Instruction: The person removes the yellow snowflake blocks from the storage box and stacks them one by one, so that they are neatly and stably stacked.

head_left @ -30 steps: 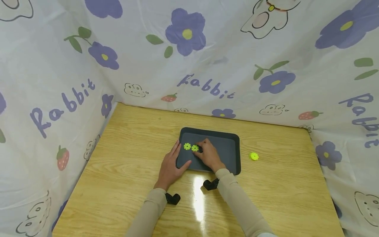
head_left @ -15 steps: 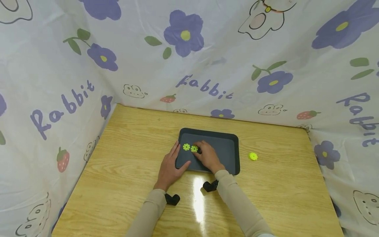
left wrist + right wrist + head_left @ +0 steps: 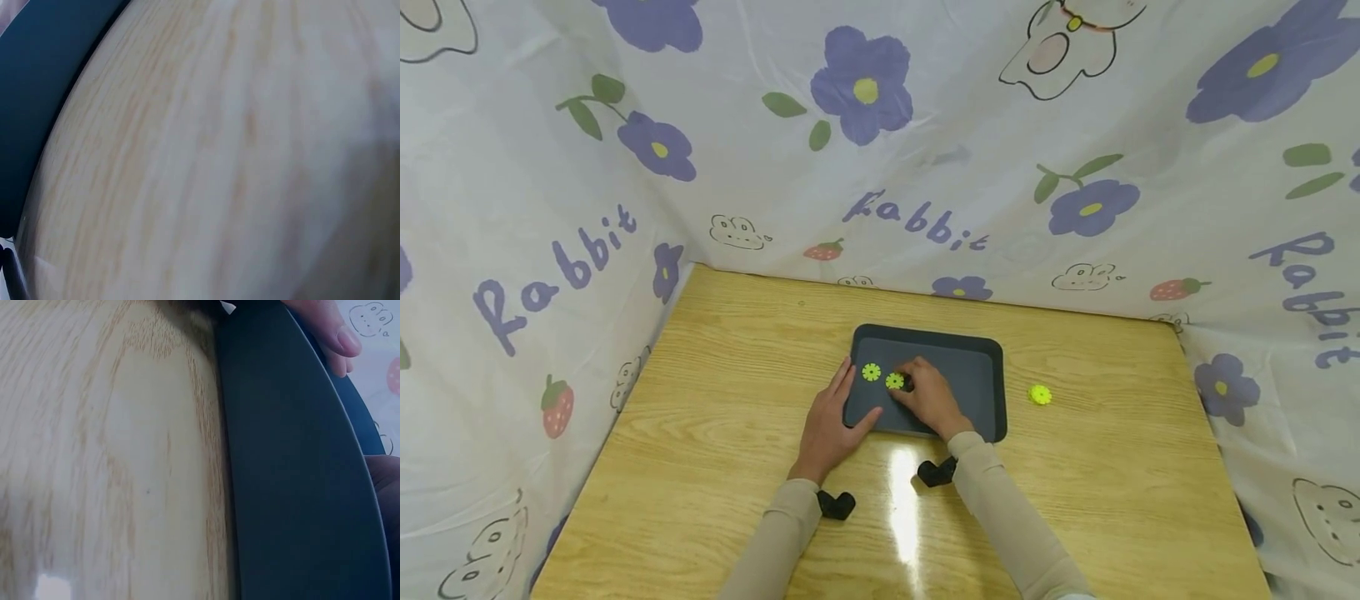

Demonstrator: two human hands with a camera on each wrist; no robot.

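Two flat, yellow-green notched snowflake discs lie in the left half of a dark grey tray. My right hand (image 3: 928, 397) reaches over the tray's front side and pinches the right snowflake disc (image 3: 894, 381) between thumb and fingers. A short gap separates it from the left snowflake disc (image 3: 871, 372). My left hand (image 3: 830, 425) rests at the tray's left front corner, fingers straight along the left rim and thumb over the front rim. In the right wrist view the tray's outer wall (image 3: 294, 462) fills much of the picture, hiding the discs.
Right of the tray, more yellow-green snowflake disc material (image 3: 1040, 395) sits on the wooden table (image 3: 1112, 467). Printed cloth (image 3: 917, 167) walls in the table at the back and both sides. A black wrist-camera mount (image 3: 837, 504) juts from the left wrist.
My right hand has shifted the pinched snowflake disc slightly right and toward me, widening the gap to the left disc. The left hand stays at the tray's edge.
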